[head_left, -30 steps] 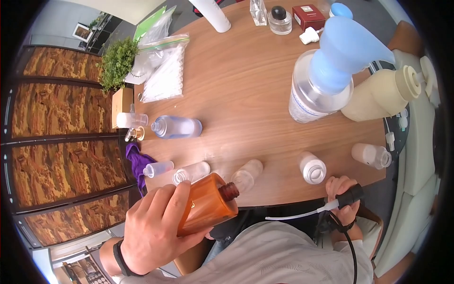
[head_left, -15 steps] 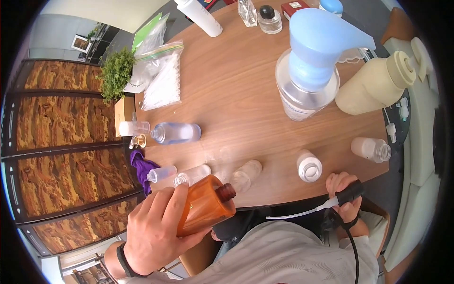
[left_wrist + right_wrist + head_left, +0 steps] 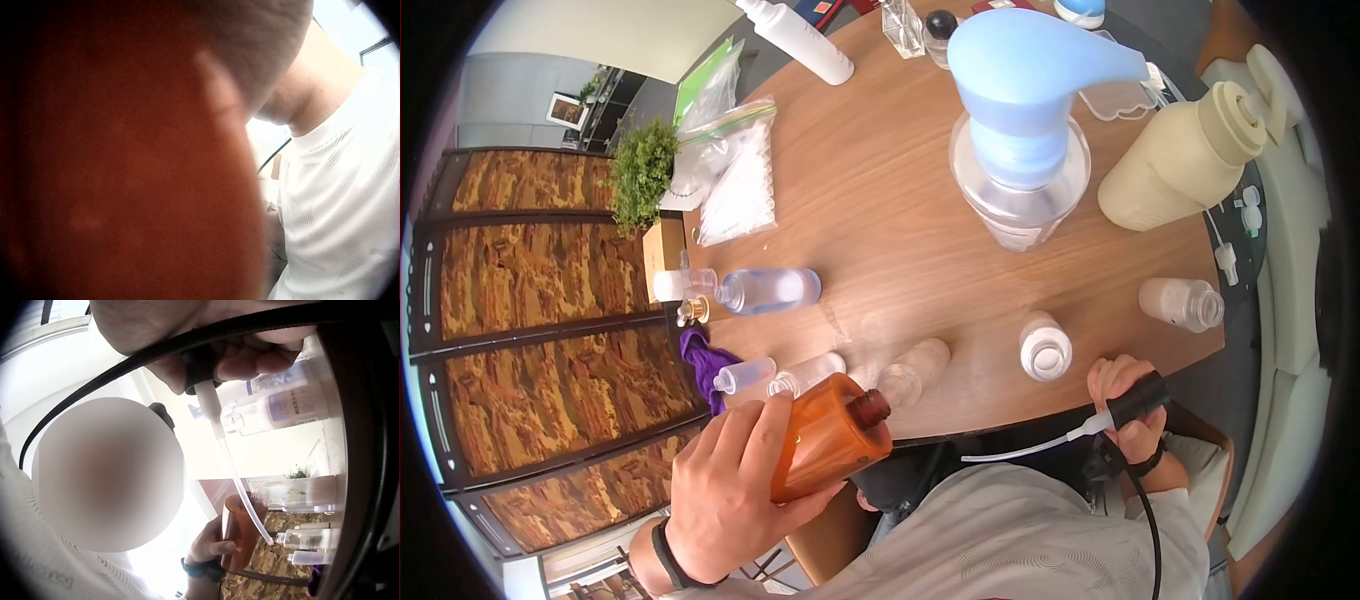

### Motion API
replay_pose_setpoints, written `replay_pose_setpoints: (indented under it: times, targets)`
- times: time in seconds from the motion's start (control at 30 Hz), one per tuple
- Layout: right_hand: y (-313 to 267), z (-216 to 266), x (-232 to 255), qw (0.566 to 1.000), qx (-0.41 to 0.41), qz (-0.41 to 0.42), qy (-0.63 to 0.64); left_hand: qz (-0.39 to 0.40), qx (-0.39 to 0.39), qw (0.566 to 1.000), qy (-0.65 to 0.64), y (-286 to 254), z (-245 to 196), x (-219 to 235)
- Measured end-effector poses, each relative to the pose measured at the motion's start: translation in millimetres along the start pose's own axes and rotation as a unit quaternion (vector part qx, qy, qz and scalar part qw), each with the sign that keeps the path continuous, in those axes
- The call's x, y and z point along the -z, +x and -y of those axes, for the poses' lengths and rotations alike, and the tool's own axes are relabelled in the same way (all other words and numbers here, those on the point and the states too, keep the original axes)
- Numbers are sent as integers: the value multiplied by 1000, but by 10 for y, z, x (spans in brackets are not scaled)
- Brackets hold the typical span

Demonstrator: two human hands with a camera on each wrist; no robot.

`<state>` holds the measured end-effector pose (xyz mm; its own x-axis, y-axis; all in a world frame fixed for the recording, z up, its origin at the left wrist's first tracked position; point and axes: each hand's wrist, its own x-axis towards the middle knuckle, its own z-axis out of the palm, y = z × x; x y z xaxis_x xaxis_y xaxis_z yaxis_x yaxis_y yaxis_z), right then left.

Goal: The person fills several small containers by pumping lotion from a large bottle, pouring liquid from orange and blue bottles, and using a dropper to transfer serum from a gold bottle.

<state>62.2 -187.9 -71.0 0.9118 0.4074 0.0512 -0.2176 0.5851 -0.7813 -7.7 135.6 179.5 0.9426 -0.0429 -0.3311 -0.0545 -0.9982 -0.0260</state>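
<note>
My left hand (image 3: 725, 480) grips an orange see-through bottle (image 3: 832, 445) near the table's front edge, tilted, its threaded neck bare and pointing right. The same bottle fills most of the left wrist view as a dark orange blur (image 3: 131, 169). At the right, my right hand (image 3: 1115, 380) holds a black pump head (image 3: 1138, 397) with a long pale dip tube (image 3: 1020, 453) pointing left toward the bottle. Tube and bottle neck are apart in the head view. In the right wrist view, fingers wrap the black pump head (image 3: 201, 365) and the tube (image 3: 240, 487) hangs down.
Several clear open bottles line the front edge, among them a frosted one (image 3: 1045, 345) and one at right (image 3: 1180, 303). A large blue-topped pump bottle (image 3: 1020, 180) and a cream pump bottle (image 3: 1175, 165) stand behind. A bluish bottle (image 3: 772, 290) lies left, beside a zip bag (image 3: 740, 185).
The head view has shifted, so table things appear moved left, those at the back most. Both hands keep nearly the same pose, still holding the orange bottle and the pump head.
</note>
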Motion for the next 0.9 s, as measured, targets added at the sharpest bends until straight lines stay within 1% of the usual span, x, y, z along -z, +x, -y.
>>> replay_pose_setpoints:
  times: [0.9]
  targets:
    - [-1, -7, 14, 1000, 2, 4, -4, 11, -5, 1000, 14, 11, -8, 30]
